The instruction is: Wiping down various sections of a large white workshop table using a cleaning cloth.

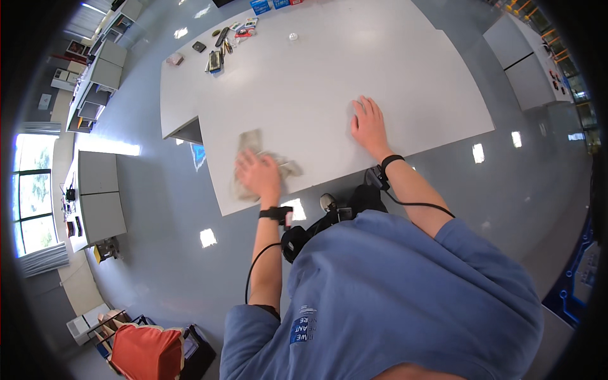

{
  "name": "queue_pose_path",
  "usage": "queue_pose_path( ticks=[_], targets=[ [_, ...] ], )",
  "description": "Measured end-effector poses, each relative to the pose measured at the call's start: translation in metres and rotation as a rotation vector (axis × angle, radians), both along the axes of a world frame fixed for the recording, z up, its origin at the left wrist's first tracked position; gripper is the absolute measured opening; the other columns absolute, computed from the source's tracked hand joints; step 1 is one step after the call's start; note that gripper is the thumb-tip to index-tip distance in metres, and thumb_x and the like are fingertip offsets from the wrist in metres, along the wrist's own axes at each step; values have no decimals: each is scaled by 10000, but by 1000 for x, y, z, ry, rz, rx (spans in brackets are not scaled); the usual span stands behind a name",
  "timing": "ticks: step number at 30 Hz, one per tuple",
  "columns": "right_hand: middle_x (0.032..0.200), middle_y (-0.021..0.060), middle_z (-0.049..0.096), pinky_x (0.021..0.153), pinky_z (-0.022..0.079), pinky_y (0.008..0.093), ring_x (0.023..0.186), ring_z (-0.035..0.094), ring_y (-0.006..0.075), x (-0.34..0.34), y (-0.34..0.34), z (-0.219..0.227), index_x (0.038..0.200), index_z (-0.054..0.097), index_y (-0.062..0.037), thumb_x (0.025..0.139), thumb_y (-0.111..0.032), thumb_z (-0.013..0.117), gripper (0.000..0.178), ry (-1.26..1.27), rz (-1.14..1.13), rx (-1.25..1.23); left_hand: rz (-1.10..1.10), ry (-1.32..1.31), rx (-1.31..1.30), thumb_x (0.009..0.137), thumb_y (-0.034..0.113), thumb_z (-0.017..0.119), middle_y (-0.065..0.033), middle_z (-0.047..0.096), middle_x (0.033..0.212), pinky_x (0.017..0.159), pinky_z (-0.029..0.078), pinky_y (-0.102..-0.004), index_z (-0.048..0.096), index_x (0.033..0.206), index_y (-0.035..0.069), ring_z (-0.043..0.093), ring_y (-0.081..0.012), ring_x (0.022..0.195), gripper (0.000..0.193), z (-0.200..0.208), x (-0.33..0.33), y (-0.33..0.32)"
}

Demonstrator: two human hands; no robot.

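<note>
Cloth (251, 138) lies by the near-left corner of the table (329, 76); right hand (369, 128) rests open, holding nothing, inside the near edge, surface stretching rightward; blurred left hand (258, 174) part-hides the cloth, grip unclear.

A cloth (251, 139) lies on the worktop (310, 95) at the near left; boxes (261, 7) stand along its far edge.

Lies open across the white table (316, 114) between left hand (258, 173) and right hand (369, 128), and ahead of the right; meets rumpled cloth (251, 139) under the left, small items (222, 38) farther ahead.
</note>
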State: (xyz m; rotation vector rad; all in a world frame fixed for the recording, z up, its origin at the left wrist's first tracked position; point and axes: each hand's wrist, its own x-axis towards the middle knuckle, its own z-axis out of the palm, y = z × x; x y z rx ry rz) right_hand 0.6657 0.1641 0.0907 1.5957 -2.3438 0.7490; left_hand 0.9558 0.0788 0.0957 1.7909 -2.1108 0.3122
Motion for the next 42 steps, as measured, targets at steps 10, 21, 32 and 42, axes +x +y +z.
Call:
queue_pose_path(
  ticks=[10,21,32,42],
  targets=[
    [1335,161,484,1063,347,457,1276,413,347,-3,-6,-10,1212,558,-58,825,-155,575,400,-69,66,-10,-457,196,89,849,298,520,-226,482,1359,1068,300,-541,552,1266,6,415,-427,1273,510,2,-108,50],
    [1346,171,478,1070,340,462,1286,407,348,-14,-1,-11,1213,552,-35,835,-164,564,399,-62,53,0,2,97,31,883,332,478,-159,529,1341,1029,359,-473,572,1282,86,473,-359,1249,478,3,97,-3],
    [1333,186,480,1060,349,474,1269,416,368,-13,1,-11,1206,553,-29,827,-146,559,396,-63,67,-22,474,134,235,914,375,452,-223,595,946,733,477,-493,541,1040,-1,609,-409,845,407,16,117,8],
    [1337,207,460,1064,335,490,1270,398,398,-1,9,7,1234,527,-19,829,-96,528,412,-22,47,55,535,24,266,948,342,416,-185,611,988,745,471,-484,548,1029,7,626,-378,853,369,16,100,-18]
  ],
)
